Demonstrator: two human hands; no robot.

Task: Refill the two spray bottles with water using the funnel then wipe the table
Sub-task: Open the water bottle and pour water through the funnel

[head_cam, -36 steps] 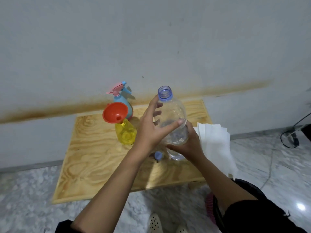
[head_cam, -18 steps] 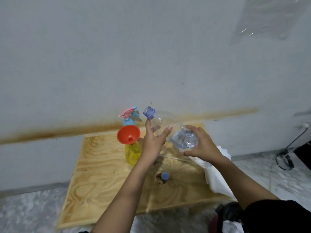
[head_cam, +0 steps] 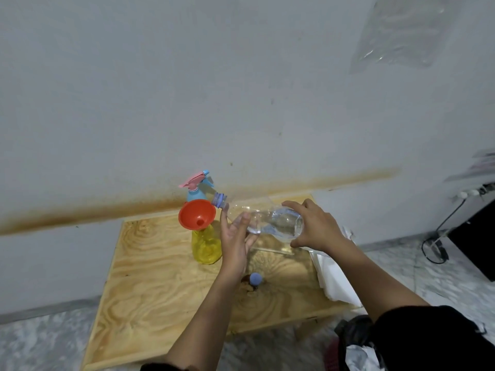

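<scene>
Your right hand [head_cam: 316, 226] curls round the base of the clear plastic water bottle [head_cam: 270, 223]. Your left hand [head_cam: 235, 236], fingers straight, props its shoulder. The bottle lies nearly level, mouth at the right rim of the orange plastic funnel [head_cam: 197, 214], which sits in the yellow spray bottle [head_cam: 206, 245].

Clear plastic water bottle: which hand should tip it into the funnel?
Right. The right hand grips the clear plastic water bottle at its base and can raise it; the left hand, fingers straight, only props the neck beside the orange plastic funnel.
</scene>
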